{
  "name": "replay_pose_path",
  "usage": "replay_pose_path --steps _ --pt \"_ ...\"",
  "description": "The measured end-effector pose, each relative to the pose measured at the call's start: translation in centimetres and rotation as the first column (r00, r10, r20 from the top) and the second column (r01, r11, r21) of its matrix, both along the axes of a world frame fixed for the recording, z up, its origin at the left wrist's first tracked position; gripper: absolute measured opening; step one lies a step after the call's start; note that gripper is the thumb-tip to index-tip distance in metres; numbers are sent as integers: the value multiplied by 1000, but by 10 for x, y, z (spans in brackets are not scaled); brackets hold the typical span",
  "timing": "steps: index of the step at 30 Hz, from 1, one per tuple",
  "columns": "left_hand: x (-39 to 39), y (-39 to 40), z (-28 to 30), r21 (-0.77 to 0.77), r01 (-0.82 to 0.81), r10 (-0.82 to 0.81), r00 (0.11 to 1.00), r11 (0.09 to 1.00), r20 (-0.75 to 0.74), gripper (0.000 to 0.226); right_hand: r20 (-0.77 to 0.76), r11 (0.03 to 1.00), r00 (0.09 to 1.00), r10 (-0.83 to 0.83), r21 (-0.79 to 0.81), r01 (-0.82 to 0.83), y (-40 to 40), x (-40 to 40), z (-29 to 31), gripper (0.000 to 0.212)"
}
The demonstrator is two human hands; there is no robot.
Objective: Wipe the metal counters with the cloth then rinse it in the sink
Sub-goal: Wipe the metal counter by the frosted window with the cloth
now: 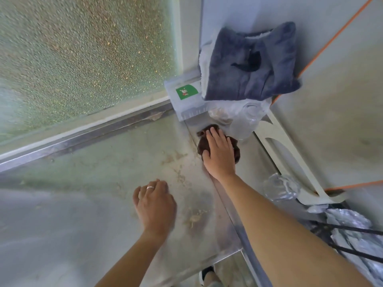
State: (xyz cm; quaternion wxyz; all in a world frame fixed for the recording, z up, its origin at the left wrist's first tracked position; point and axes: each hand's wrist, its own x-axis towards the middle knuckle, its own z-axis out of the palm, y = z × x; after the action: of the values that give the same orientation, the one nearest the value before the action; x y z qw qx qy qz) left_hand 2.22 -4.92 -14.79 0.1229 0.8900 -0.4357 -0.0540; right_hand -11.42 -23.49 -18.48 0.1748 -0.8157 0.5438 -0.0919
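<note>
Cloth (217,141) lies bunched and dark brown under the right hand (219,156), far up the metal counter (93,183) toward one o'clock from where the person stands, just short of a clear plastic box with a green label (186,98) and some crumpled plastic bags (244,117). It looks soft and limp, probably damp, so it should fold and drag easily, weigh little, and give no trouble if squeezed. A flat palm on top spreads it best for wiping; for lifting it, I would gather the loose folds at its edges.

The right arm is stretched nearly straight, palm down, fingers spread and laid flat over the cloth, pressing rather than clutching it. The left hand (155,206) rests lower on the counter at about eleven o'clock from the body, fingers loosely curled with the tips on the steel, holding nothing; a ring shows on one finger. It seems to brace the reach.

Pale dried smears (186,204) mark the steel between the two hands. A grey-blue towel (248,63) hangs beyond the box, at twelve o'clock from the cloth. No sink is in view.
</note>
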Motion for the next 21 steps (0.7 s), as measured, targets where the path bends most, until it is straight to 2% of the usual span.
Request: replay_pose_path --steps 4,5,7,10,12,15,21 --pt "7 2 -19 -23 8 -9 998 1000 -69 14 91 995 994 60 77 -67 -15 15 6 63" --pt "10 2 -20 16 52 -50 996 999 -75 14 107 993 991 77 85 -86 -15 15 7 62" --pt "13 2 -12 153 141 -145 989 978 11 18 136 987 984 119 88 -131 -10 12 9 63" --pt "14 0 2 214 175 -183 983 961 19 18 181 990 978 102 75 -117 13 13 7 62" --pt "12 1 3 209 145 -149 989 967 3 19 204 997 977 59 39 -68 35 17 5 61" --pt "5 3 9 102 74 -72 997 992 -27 27 220 1000 975 4 -11 -2 65 15 2 60" --pt "3 10 13 125 91 -91 996 988 -4 26 269 995 963 -20 -93 47 111 -14 9 50"
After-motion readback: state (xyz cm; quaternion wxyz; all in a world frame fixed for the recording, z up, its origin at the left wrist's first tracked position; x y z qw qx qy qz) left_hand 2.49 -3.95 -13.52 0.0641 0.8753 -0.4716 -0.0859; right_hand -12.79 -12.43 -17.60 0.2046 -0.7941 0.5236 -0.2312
